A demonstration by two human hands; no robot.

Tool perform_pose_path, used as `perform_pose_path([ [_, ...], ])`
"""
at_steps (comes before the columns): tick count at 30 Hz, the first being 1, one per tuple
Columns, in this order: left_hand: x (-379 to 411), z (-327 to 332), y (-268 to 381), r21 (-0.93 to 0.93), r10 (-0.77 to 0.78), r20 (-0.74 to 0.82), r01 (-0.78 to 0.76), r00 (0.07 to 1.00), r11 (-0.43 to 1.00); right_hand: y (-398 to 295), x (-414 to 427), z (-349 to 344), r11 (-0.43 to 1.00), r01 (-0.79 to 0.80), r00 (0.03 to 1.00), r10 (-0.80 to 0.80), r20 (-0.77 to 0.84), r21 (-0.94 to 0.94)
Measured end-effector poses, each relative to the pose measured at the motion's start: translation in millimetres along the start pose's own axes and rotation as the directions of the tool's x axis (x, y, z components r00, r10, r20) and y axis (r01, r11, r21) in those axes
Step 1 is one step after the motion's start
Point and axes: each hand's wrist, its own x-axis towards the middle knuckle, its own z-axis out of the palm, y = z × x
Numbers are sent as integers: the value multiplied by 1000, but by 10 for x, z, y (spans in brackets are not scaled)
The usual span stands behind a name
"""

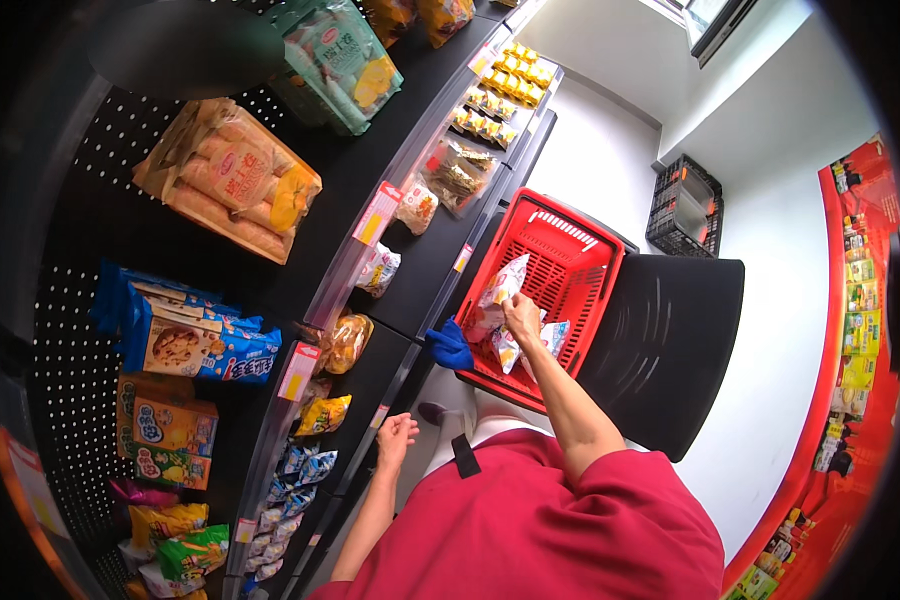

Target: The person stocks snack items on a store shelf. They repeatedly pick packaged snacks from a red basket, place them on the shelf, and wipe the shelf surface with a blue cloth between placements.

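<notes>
A red plastic shopping basket (600,262) stands before me, with several white snack bags (511,279) inside. My right hand (523,318) reaches into it, fingers curled at the top of one white bag, which it seems to pinch. Over the basket's left rim hangs a blue cloth (448,346). My left hand (396,435) is held low beside the shelf edge, its fingers bent and partly apart, with nothing seen in it. Near it on a lower shelf lies a yellow snack bag (323,415), and above that a bagged bread (347,343).
Black shelving (270,292) on the left bears orange roll packs (229,180), blue cookie packs (187,334) and small boxes (172,431). A black stool or table top (664,345) adjoins the basket's right side. A black crate (685,206) sits by the wall, near a red display (832,360).
</notes>
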Motion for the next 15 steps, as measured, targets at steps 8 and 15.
perform_pose_path([
  [8, -130, 10, 330, -15, 99, 53, -98, 994, 995, -581, -559, -1265, 886, 463, 885, -463, -45, 3],
  [15, -375, 203, 1130, -69, 329, 218, -321, 919, 944, -1438, -1141, -2378, 640, 703, 676, -737, 12, -310],
])
